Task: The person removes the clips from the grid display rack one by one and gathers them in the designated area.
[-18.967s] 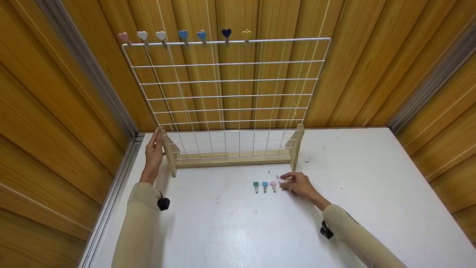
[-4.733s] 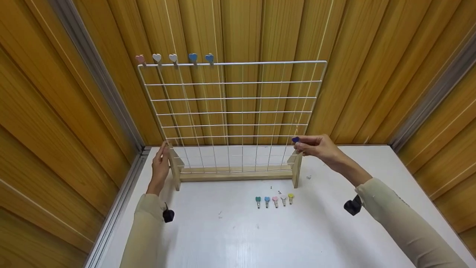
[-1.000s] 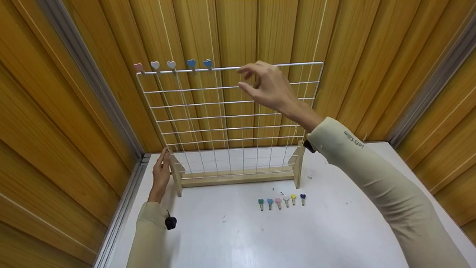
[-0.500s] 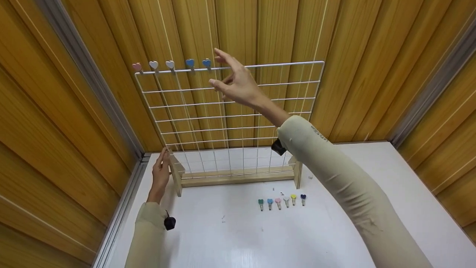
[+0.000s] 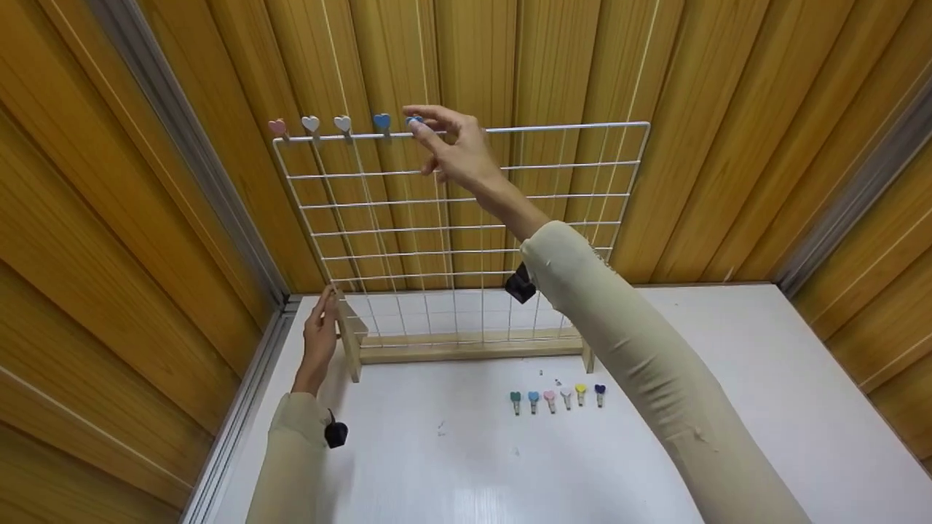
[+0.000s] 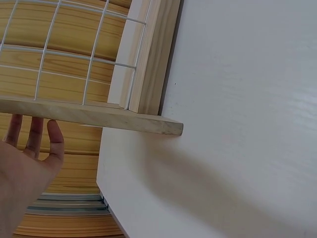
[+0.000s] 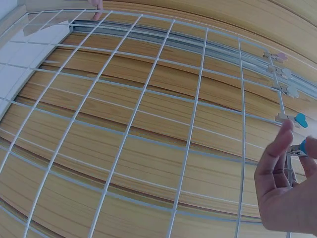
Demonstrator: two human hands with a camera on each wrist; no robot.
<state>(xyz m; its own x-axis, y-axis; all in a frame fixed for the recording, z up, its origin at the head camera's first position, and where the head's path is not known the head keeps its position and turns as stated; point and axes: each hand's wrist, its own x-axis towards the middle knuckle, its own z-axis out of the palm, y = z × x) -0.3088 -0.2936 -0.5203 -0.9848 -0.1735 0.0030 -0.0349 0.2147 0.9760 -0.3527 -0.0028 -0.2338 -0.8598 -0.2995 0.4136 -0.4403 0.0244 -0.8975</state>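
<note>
A white wire grid (image 5: 568, 127) stands upright in a wooden stand (image 5: 473, 353). My right hand (image 5: 466, 156) pinches a blue heart-shaped clip (image 7: 302, 145) on the grid's top wire, thumb on the heart and index finger above it. Left of it along the wire sit another blue heart clip (image 5: 382, 121), two white heart clips (image 5: 342, 124) and a pink heart clip (image 5: 277, 127). My left hand (image 5: 319, 338) rests against the stand's left upright (image 6: 94, 115), its fingers touching the outer side and no clip in it.
On the white table (image 5: 408, 466), before the stand, lies a row of heart clips: green (image 5: 515, 397), blue, pink, white, yellow and dark blue (image 5: 600, 391). A ribbed wood-pattern wall (image 5: 553, 58) rises behind the grid, and similar walls flank both sides.
The yellow and dark blue clips went from the top wire to the table row. In the last second my right hand moved left along the wire and closed on the blue clip. Left hand stayed.
</note>
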